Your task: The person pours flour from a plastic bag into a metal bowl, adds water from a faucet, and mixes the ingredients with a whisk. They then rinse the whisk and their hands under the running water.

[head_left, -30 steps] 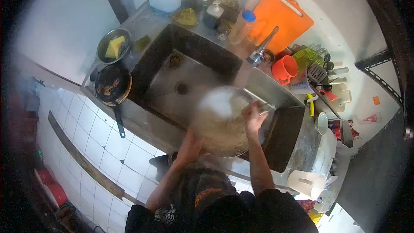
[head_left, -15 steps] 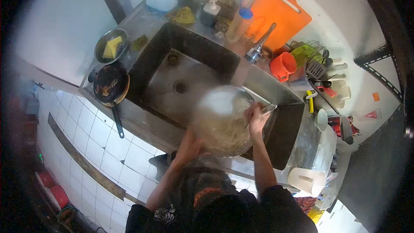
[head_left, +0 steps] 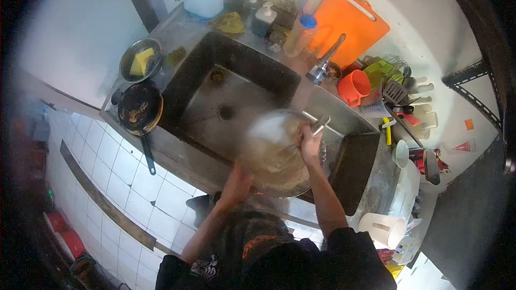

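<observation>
A wide metal bowl [head_left: 287, 180] with a pale, floury beige mixture inside is over the front of the sink, its left side smeared by motion. My left hand [head_left: 239, 183] holds the bowl's near left rim; its fingertips are blurred. My right hand [head_left: 310, 144] is closed around a utensil with a shiny metal handle [head_left: 321, 124], which sticks up past my fist. The working end of that utensil is hidden by my hand and the blur, over the mixture.
Beneath the bowl lies a double sink [head_left: 207, 104] with a faucet [head_left: 325, 62] behind it. A blackened pan [head_left: 138, 108] and a bowl with sponges [head_left: 141, 60] stand at left. An orange cutting board [head_left: 349, 21], an orange mug [head_left: 353, 87] and a white pitcher [head_left: 382, 229] are around the right side.
My right hand has moved left and slightly up within the bowl, bringing the metal handle with it. My left hand stays at the rim.
</observation>
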